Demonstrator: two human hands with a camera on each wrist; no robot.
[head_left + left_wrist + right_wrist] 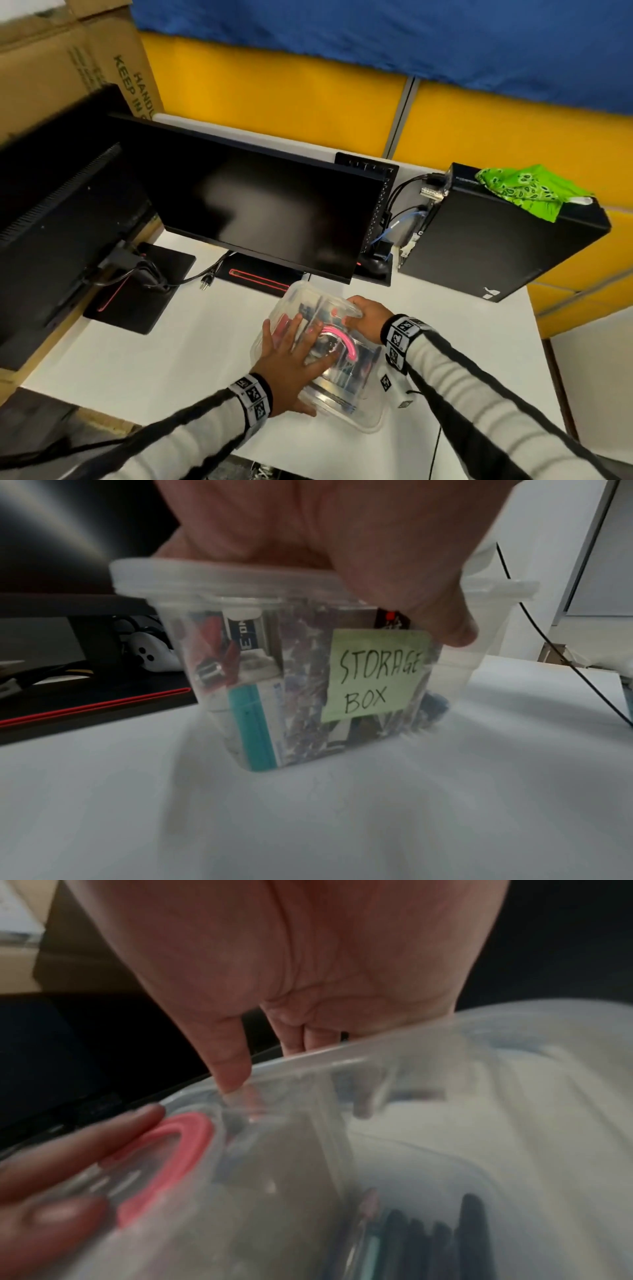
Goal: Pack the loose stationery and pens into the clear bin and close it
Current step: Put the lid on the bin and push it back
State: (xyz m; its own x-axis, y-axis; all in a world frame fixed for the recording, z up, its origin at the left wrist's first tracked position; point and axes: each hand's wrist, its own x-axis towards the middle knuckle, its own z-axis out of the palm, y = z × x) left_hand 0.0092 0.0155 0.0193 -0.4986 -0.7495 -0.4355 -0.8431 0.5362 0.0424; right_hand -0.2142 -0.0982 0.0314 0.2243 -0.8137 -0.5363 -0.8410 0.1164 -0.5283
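Note:
The clear bin [346,394] stands on the white desk [171,359], packed with stationery, among it a pink ring-shaped piece [342,337]. Its clear lid [308,301] lies on top. My left hand [291,353] presses flat on the lid with fingers spread. My right hand [366,313] grips the lid's far right edge, thumb on top and fingers curled behind the rim. In the left wrist view the bin [274,696] carries a green note [373,674] reading STORAGE BOX under my left hand [325,534]. In the right wrist view the lid [308,1137] looks raised over dark pens [428,1237].
A black monitor [260,212] stands just behind the bin, a second one [58,212] at the left with its flat base [144,284]. A black computer tower [496,240] with a green cloth [527,190] sits at the right. A cardboard box [68,58] stands far left.

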